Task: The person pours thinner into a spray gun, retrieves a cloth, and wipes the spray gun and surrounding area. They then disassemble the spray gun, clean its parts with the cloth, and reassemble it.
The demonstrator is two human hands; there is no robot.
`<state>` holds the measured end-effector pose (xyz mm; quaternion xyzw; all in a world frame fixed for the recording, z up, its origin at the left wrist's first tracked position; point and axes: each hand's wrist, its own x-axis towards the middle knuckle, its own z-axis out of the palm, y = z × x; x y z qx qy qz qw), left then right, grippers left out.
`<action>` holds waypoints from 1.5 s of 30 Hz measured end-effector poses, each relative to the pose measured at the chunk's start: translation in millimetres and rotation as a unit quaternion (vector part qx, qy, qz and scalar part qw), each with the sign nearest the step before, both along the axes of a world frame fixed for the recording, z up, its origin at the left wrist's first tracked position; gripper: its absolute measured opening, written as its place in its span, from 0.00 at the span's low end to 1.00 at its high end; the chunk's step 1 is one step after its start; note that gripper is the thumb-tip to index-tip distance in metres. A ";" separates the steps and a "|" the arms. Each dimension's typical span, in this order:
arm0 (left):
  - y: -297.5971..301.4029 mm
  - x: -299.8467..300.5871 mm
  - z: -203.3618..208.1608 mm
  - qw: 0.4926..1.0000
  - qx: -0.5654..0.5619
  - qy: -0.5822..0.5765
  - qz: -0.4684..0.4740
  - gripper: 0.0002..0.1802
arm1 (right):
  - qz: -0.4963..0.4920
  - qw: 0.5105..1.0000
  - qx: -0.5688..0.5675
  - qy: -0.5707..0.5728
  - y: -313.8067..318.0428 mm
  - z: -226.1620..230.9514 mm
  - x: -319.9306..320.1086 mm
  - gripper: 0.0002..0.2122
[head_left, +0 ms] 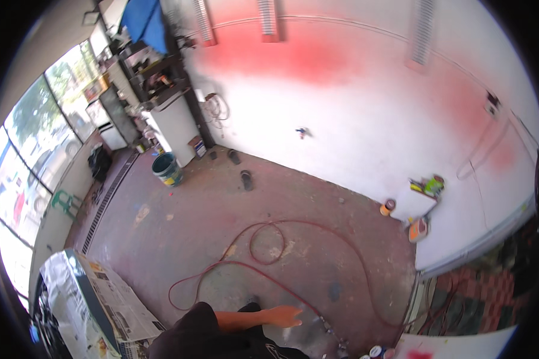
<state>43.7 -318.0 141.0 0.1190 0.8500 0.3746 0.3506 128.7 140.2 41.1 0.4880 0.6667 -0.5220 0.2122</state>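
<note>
From the lower edge my left arm reaches across to the right, out of a dark short sleeve. My left hand [284, 316] has its fingers stretched out, with nothing seen in it. Just to its right, apart from the fingers, a red hose [263, 272] runs over the floor to a metal fitting [326, 325]. Small metal parts [342, 345] at the hose's end are too small to make out. My right hand does not show.
A panel masked with newspaper [117, 299] stands at lower left. Cans [375, 351] sit beside a white, red-marked surface [422, 347] at lower right. Farther off are a bucket [167, 169], dark shoes [246, 179], an orange-labelled jug [418, 230] and a white wall [341, 119] with red overspray.
</note>
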 end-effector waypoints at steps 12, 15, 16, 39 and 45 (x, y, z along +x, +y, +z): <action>-344.6 27.2 94.5 0.884 0.054 0.024 0.464 0.37 | 0.331 0.932 0.048 0.142 -387.6 104.3 -315.9 0.15; -396.6 31.2 112.6 0.800 0.116 0.081 0.584 0.36 | 0.454 0.882 -0.002 0.128 -475.6 107.6 -356.4 0.16; -413.8 32.1 116.7 0.786 0.114 0.093 0.601 0.36 | 0.494 0.861 -0.016 0.121 -508.4 101.6 -367.1 0.17; -844.0 36.1 135.8 0.484 0.171 0.164 0.842 0.38 | 0.812 0.536 0.041 0.228 -1140.2 118.8 -542.8 0.16; -1059.2 74.3 108.9 0.461 0.233 0.187 0.836 0.37 | 0.892 0.338 0.069 0.293 -1363.8 113.2 -463.0 0.18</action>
